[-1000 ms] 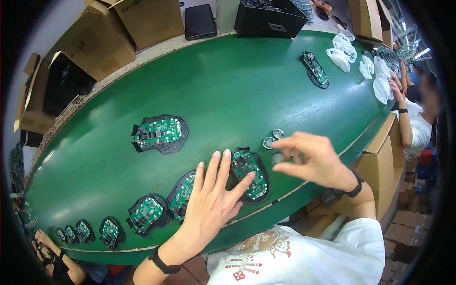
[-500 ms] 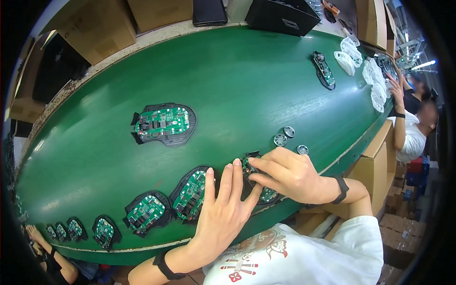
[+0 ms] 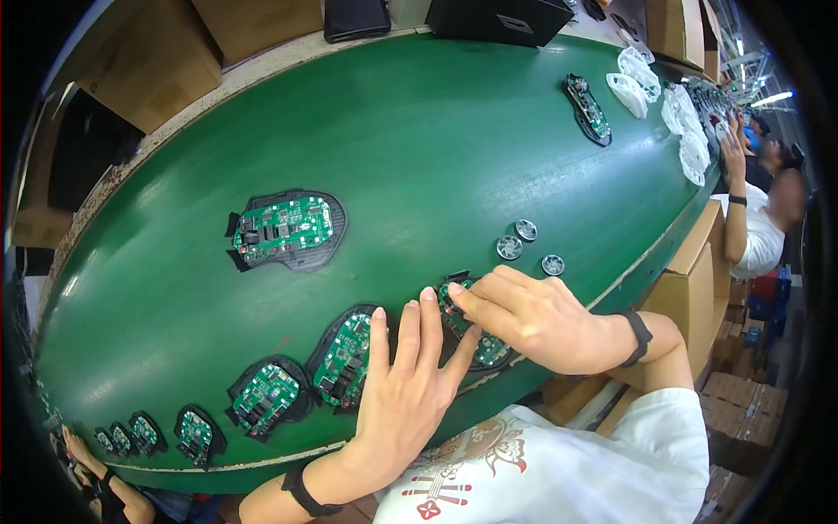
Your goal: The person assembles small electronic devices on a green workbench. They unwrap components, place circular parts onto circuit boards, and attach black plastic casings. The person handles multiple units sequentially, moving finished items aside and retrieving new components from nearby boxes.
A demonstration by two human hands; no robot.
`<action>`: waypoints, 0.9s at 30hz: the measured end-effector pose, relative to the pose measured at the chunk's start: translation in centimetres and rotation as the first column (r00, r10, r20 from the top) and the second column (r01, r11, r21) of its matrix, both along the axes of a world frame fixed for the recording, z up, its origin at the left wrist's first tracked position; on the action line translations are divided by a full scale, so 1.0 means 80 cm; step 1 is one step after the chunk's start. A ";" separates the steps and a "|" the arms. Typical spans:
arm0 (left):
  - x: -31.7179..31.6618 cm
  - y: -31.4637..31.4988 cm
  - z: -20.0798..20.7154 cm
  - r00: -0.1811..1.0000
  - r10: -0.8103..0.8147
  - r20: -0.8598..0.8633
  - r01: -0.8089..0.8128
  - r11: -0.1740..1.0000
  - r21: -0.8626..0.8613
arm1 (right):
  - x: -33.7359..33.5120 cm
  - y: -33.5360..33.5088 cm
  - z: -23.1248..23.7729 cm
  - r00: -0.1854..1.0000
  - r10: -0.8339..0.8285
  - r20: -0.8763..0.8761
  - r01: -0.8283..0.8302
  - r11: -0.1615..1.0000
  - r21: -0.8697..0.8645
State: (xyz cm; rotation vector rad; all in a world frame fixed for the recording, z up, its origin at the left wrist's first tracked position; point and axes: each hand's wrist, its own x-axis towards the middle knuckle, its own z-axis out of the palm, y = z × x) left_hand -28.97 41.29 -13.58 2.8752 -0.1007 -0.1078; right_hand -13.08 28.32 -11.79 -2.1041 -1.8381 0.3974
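Under my hands, a black computer mouse base with a green circuit board [image 3: 494, 352] lies on the green work surface, partly covered by fingers. My right hand [image 3: 534, 321] bends over its far end, fingertips drawn together against the board; whatever they grip is hidden. Stretched fingers of my left hand [image 3: 404, 384] reach across to this base's left edge, with the thumb by the board. Another mouse base [image 3: 345, 358] sits just left of that hand and is partly covered by it. Three silver, spoked scroll wheels [image 3: 510, 247] lie beyond my right hand.
More mouse bases [image 3: 266, 397] line the near edge to the left. One base [image 3: 288, 229] lies mid-surface, another [image 3: 587, 112] far right near white plastic bags [image 3: 637, 80]. Cardboard boxes [image 3: 148, 74] and a black box [image 3: 497, 19] stand behind. Co-workers [image 3: 758, 223] sit at both ends.
The view has shifted slightly. My right fingertips have moved a little at the board's far end, while my left hand keeps nearly the same pose. The scroll wheels stay on the surface.
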 end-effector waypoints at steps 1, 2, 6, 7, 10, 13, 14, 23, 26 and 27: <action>-0.001 0.000 0.001 1.000 -0.014 -0.018 0.014 1.000 0.010 | 0.003 0.001 0.001 1.000 0.018 -0.003 -0.018 1.000 -0.007; 0.001 0.001 0.001 1.000 -0.009 -0.022 0.009 1.000 -0.008 | 0.004 0.001 0.001 0.999 0.036 -0.007 -0.036 0.999 -0.013; 0.006 0.001 0.002 1.000 0.001 -0.018 -0.001 0.999 -0.044 | -0.012 -0.011 -0.014 0.983 0.029 0.179 -0.045 0.995 0.088; 0.004 0.001 0.000 1.000 0.010 -0.015 -0.011 0.999 -0.043 | -0.016 -0.016 -0.020 0.977 0.029 0.212 -0.054 0.992 0.113; 0.002 0.000 -0.002 1.000 0.009 0.001 -0.009 0.999 -0.045 | -0.021 -0.032 -0.027 0.956 0.018 0.293 -0.073 0.981 0.177; 0.002 0.000 -0.004 1.000 0.017 0.018 -0.016 0.999 -0.049 | -0.021 -0.028 -0.026 0.923 -0.029 0.384 -0.049 0.980 0.191; 0.003 0.000 -0.005 0.999 0.021 0.025 -0.020 0.998 -0.052 | -0.020 -0.022 -0.025 0.926 -0.043 0.375 -0.028 0.983 0.181; 0.010 0.009 -0.005 0.999 0.028 0.047 -0.020 0.986 -0.168 | -0.025 -0.040 -0.013 0.938 -0.057 0.341 0.004 0.988 0.154; 0.013 0.010 -0.003 0.999 0.018 0.050 -0.011 0.989 -0.150 | -0.016 -0.046 -0.012 0.973 -0.178 0.148 0.143 0.965 0.219; 0.012 0.009 -0.001 0.999 0.018 0.040 -0.013 0.992 -0.126 | -0.011 -0.049 -0.009 0.966 -0.227 0.128 0.194 0.954 0.227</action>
